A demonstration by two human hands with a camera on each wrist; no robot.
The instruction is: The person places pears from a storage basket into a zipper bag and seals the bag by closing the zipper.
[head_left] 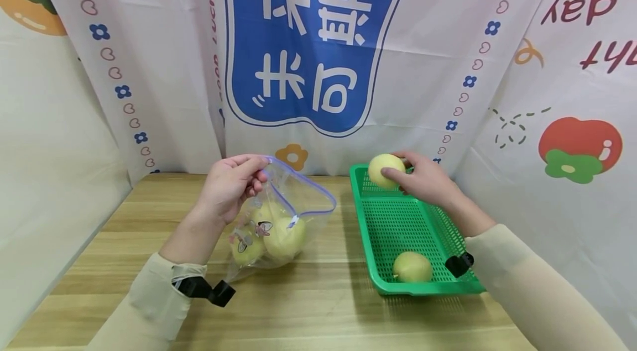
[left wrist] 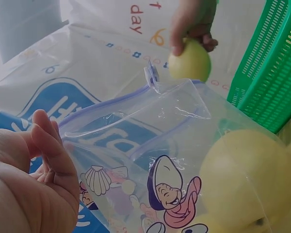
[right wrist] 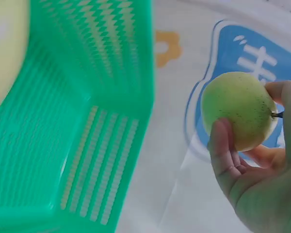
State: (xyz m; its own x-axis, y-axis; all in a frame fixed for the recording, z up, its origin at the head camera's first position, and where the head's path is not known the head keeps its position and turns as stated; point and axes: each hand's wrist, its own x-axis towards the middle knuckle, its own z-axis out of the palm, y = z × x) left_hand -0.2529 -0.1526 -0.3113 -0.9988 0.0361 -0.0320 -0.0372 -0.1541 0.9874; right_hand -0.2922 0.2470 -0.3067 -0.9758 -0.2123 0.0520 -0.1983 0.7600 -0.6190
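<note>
My left hand pinches the rim of a clear zip bag with a purple seal and cartoon prints. The bag's mouth gapes toward the right, and several yellow-green pears lie inside it on the table. My right hand grips another pear above the far end of a green plastic basket. In the right wrist view the stem of the held pear shows beside the thumb. One more pear sits in the basket's near end.
The wooden table lies under bag and basket. A white printed cloth hangs behind and at the sides, close to the basket's far and right edges. Black wrist cameras are strapped to both forearms.
</note>
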